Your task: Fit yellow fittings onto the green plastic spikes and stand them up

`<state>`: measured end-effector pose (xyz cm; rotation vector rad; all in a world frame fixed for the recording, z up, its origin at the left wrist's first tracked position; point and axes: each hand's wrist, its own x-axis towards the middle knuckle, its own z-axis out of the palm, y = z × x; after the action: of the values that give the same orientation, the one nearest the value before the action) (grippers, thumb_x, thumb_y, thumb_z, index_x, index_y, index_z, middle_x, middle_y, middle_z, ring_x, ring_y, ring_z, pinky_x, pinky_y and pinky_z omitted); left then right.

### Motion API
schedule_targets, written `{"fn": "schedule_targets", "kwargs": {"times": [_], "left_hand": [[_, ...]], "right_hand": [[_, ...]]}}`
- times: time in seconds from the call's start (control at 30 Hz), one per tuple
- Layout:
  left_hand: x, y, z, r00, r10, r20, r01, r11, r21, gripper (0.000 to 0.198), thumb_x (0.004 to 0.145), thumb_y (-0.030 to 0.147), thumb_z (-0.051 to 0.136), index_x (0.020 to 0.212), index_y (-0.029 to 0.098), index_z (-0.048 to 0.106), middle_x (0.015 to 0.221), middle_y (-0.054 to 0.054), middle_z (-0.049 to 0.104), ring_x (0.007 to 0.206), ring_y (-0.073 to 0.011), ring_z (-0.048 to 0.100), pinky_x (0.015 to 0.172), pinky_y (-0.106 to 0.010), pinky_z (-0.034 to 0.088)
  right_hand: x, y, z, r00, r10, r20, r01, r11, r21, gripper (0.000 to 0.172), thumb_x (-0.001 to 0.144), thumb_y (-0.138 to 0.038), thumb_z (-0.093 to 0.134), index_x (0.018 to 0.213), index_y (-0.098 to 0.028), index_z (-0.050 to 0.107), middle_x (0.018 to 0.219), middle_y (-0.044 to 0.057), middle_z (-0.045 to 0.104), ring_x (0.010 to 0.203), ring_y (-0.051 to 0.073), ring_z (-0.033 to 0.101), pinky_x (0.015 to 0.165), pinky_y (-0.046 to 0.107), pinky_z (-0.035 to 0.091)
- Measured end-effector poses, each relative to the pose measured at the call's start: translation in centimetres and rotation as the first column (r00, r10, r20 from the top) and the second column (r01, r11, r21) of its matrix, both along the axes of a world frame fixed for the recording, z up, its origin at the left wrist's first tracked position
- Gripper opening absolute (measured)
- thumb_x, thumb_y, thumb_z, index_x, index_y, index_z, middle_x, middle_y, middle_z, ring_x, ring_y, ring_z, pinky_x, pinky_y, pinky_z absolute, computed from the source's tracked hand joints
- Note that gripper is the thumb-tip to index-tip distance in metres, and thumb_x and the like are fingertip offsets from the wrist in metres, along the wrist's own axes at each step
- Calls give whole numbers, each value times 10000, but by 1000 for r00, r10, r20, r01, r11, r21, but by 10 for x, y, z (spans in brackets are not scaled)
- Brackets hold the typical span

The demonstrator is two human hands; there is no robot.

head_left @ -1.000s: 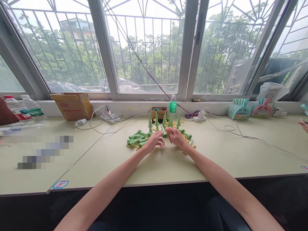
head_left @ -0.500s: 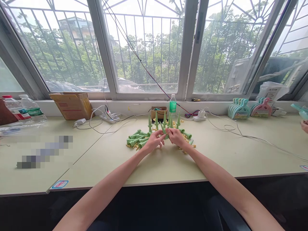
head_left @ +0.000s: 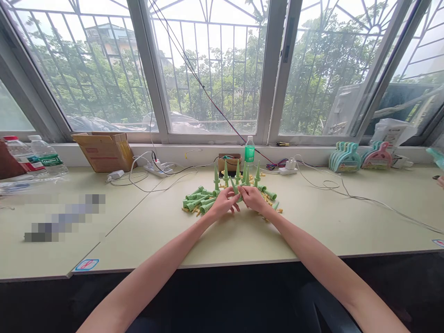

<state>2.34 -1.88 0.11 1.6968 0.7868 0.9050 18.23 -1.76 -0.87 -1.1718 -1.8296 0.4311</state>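
Observation:
My left hand (head_left: 224, 203) and my right hand (head_left: 253, 199) meet at the middle of the pale green table (head_left: 312, 222), both pinching one green cone-shaped plastic piece (head_left: 235, 187) between them. A heap of the same green pieces (head_left: 197, 202) lies flat just left of my left hand. Several green cones (head_left: 239, 173) stand upright in a row behind my hands. Small yellow parts (head_left: 268, 200) lie scattered to the right of my right hand.
A green-labelled bottle (head_left: 249, 150) and a small brown box (head_left: 229, 162) stand behind the cones. A cardboard box (head_left: 106, 151), power strip (head_left: 157, 169) and cables sit at the back left, water bottles (head_left: 41, 157) far left. Pastel plastic items (head_left: 347, 158) stand back right. Another person's hand (head_left: 440, 181) shows at the right edge.
My hands have shifted slightly forward on the green piece and turned it between the fingers. The other person's hand at the right edge has drawn back out of view.

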Motion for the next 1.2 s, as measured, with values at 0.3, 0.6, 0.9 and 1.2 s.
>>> {"fn": "schedule_targets", "kwargs": {"times": [0.3,0.6,0.9,1.2], "left_hand": [[-1,2,0,999,-41,-9,41,999,-18,493,776,574,619,1029,173,482,959,-83,627,546,-152,667,367,-194,446],[-1,10,-4,999,39,-22,-39,999,-2,459,735,536,684,937,151,536,898,-62,591,532,-118,626,385,-212,459],[-3,21,-12,983,179,-30,-173,974,147,404,718,496,706,855,119,653,1215,-131,456,663,-104,600,398,-221,513],[-6,25,-12,999,17,43,-20,997,75,438,732,470,706,1051,170,682,1401,-137,412,852,-184,642,594,-289,590]], "right_hand": [[0,2,-2,1000,-5,12,5,1000,-1,466,944,-475,335,584,-203,451,435,-31,461,464,117,420,517,241,327],[0,7,-6,996,-78,39,77,997,7,491,932,-487,358,531,-207,405,435,-21,454,447,117,399,503,257,300],[-4,2,-1,996,-76,47,79,995,-56,525,941,-476,345,497,-206,420,380,-13,458,402,118,417,520,256,336],[-4,4,-2,993,-90,71,95,994,-63,544,939,-468,342,469,-205,421,374,1,470,418,123,430,529,254,342]]}}
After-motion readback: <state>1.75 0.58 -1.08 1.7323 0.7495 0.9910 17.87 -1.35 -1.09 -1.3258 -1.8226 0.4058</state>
